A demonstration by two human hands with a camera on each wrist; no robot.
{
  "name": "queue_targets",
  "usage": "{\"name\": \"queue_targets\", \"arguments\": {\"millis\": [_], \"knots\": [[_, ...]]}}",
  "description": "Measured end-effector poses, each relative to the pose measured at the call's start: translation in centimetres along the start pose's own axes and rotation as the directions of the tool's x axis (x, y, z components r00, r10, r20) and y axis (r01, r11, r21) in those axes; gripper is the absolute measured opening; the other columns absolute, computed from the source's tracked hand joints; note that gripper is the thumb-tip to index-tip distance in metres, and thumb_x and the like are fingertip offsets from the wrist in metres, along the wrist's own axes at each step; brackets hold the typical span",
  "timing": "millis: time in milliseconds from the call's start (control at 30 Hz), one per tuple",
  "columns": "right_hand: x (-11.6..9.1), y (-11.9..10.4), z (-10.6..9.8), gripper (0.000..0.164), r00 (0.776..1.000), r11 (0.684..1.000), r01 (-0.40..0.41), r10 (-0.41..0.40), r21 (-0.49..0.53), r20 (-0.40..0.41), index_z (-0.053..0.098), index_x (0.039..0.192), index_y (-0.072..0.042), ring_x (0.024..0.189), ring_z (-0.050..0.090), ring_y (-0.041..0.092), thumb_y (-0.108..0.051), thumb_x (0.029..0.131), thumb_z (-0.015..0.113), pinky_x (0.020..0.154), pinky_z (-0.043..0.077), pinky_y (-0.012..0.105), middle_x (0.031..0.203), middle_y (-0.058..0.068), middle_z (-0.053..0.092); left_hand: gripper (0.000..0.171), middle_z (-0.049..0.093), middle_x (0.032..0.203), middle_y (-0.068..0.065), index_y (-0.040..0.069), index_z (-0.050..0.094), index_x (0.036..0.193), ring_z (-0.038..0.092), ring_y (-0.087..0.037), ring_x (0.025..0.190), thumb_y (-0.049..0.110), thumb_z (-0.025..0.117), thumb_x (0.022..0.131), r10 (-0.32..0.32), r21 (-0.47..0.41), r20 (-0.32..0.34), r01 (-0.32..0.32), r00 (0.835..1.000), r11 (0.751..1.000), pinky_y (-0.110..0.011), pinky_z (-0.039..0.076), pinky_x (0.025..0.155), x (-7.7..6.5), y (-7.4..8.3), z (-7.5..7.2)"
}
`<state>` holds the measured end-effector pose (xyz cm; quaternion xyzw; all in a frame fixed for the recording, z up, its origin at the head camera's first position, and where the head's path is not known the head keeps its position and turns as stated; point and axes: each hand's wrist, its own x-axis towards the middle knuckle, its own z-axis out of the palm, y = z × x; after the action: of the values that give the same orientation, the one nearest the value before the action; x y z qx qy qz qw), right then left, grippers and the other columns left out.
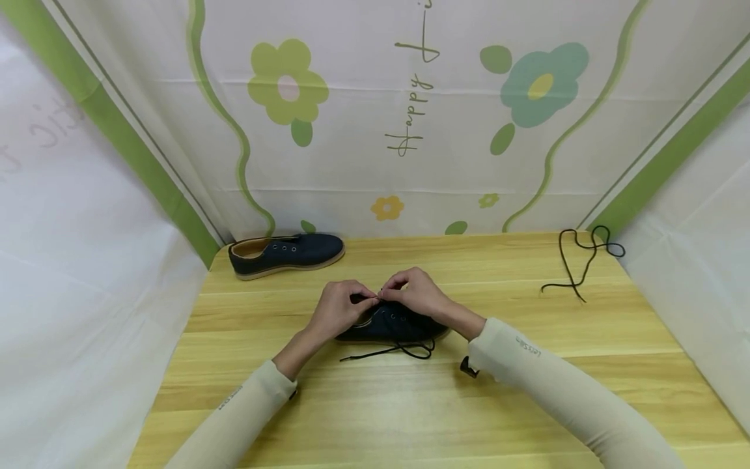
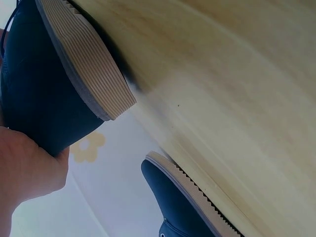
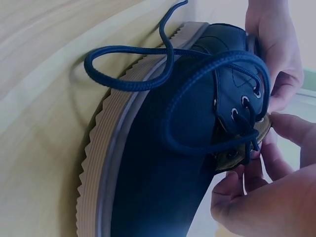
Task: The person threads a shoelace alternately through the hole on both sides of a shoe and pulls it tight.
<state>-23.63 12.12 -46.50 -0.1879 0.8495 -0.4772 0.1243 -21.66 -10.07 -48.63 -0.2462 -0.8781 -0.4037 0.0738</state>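
A dark navy shoe point(image 1: 381, 329) with a ribbed tan sole stands on the table, toe to the right. A dark shoelace point(image 3: 187, 98) runs through its near eyelets, its loose end looping over the side onto the table. At the top of the opening my left hand point(image 1: 336, 309) pinches with thumb and forefinger, seemingly on the lace. My right hand point(image 1: 417, 294) meets it there; in the right wrist view its fingertips point(image 3: 252, 175) pinch the lace beside the far eyelets and touch the tongue. The exact pinch points are partly hidden.
A second navy shoe point(image 1: 287, 254), its eyelets without a lace, stands at the back left. Another black lace point(image 1: 577, 264) lies loose at the back right. White printed curtains point(image 1: 351, 156) enclose the back and sides of the wooden table point(image 1: 363, 417).
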Motion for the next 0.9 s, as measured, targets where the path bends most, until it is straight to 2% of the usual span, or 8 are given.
{"name": "queue_targets", "arguments": {"millis": [133, 233, 333, 433, 600, 767, 900], "knots": [[0.0, -0.1, -0.1, 0.014, 0.997, 1.000, -0.022, 0.023, 0.017, -0.067, 0.084, 0.097, -0.012, 0.099, 0.069, 0.018, -0.021, 0.100, 0.075, 0.091, 0.056, 0.042, 0.101, -0.001, 0.079, 0.005, 0.080, 0.091, 0.002, 0.012, 0.086, 0.094, 0.075, -0.013, 0.086, 0.017, 0.084, 0.094, -0.006, -0.006, 0.006, 0.006, 1.000, 1.000, -0.031, 0.060, 0.074, 0.0, 0.0, 0.0], [-0.1, 0.1, -0.6, 0.017, 0.992, 0.997, -0.034, 0.042, 0.071, -0.118, 0.082, 0.101, -0.006, 0.101, 0.069, 0.023, -0.020, 0.102, 0.072, 0.087, 0.055, 0.039, 0.103, 0.004, 0.078, 0.005, 0.079, 0.091, 0.003, 0.013, 0.086, 0.095, 0.075, -0.013, 0.086, 0.017, 0.084, 0.093, -0.008, -0.004, 0.009, 0.008, 1.000, 1.000, -0.031, 0.059, 0.074, 0.0, 0.0, 0.0], [-0.2, 0.4, -1.3, 0.020, 0.988, 0.985, -0.030, 0.055, 0.171, -0.142, 0.079, 0.105, 0.000, 0.100, 0.073, 0.033, -0.017, 0.105, 0.068, 0.084, 0.058, 0.038, 0.101, 0.012, 0.079, 0.005, 0.079, 0.091, 0.004, 0.014, 0.086, 0.095, 0.074, -0.013, 0.085, 0.018, 0.084, 0.094, -0.016, -0.001, 0.013, 0.016, 1.000, 1.000, -0.031, 0.059, 0.073, 0.0, 0.1, 0.0], [-0.3, 0.6, -2.2, 0.021, 0.986, 0.959, -0.028, 0.072, 0.282, -0.147, 0.075, 0.108, 0.005, 0.098, 0.076, 0.039, -0.013, 0.107, 0.065, 0.085, 0.062, 0.045, 0.099, 0.020, 0.079, 0.004, 0.079, 0.091, 0.005, 0.014, 0.086, 0.095, 0.074, -0.012, 0.085, 0.017, 0.084, 0.094, -0.024, 0.001, 0.012, 0.024, 1.000, 1.000, -0.032, 0.059, 0.074, 0.0, 0.0, 0.0], [-0.8, 1.0, -3.9, 0.025, 0.982, 0.914, -0.041, 0.111, 0.404, -0.151, 0.069, 0.115, 0.016, 0.093, 0.079, 0.033, -0.008, 0.106, 0.065, 0.088, 0.061, 0.053, 0.102, 0.025, 0.078, 0.004, 0.079, 0.093, 0.005, 0.014, 0.086, 0.094, 0.074, -0.012, 0.087, 0.017, 0.083, 0.094, -0.032, -0.004, 0.016, 0.032, 0.999, 0.999, -0.034, 0.060, 0.077, -0.1, 0.0, 0.0], [-1.5, 1.6, -5.6, 0.027, 0.976, 0.896, -0.052, 0.139, 0.441, -0.167, 0.067, 0.117, 0.020, 0.088, 0.080, 0.022, -0.004, 0.103, 0.068, 0.085, 0.063, 0.045, 0.101, 0.018, 0.080, 0.004, 0.080, 0.094, 0.004, 0.014, 0.086, 0.095, 0.075, -0.013, 0.087, 0.016, 0.083, 0.094, -0.029, -0.006, 0.021, 0.029, 0.999, 1.000, -0.033, 0.060, 0.076, -0.1, 0.0, 0.0], [-2.1, 2.3, -7.0, 0.020, 0.967, 0.886, -0.037, 0.149, 0.463, -0.208, 0.066, 0.113, 0.019, 0.084, 0.080, 0.016, 0.002, 0.101, 0.068, 0.080, 0.064, 0.036, 0.095, 0.010, 0.080, 0.005, 0.080, 0.094, 0.004, 0.014, 0.086, 0.095, 0.075, -0.013, 0.087, 0.017, 0.083, 0.095, -0.029, -0.006, 0.023, 0.029, 0.999, 1.000, -0.034, 0.060, 0.078, -0.1, 0.0, 0.0]]}}
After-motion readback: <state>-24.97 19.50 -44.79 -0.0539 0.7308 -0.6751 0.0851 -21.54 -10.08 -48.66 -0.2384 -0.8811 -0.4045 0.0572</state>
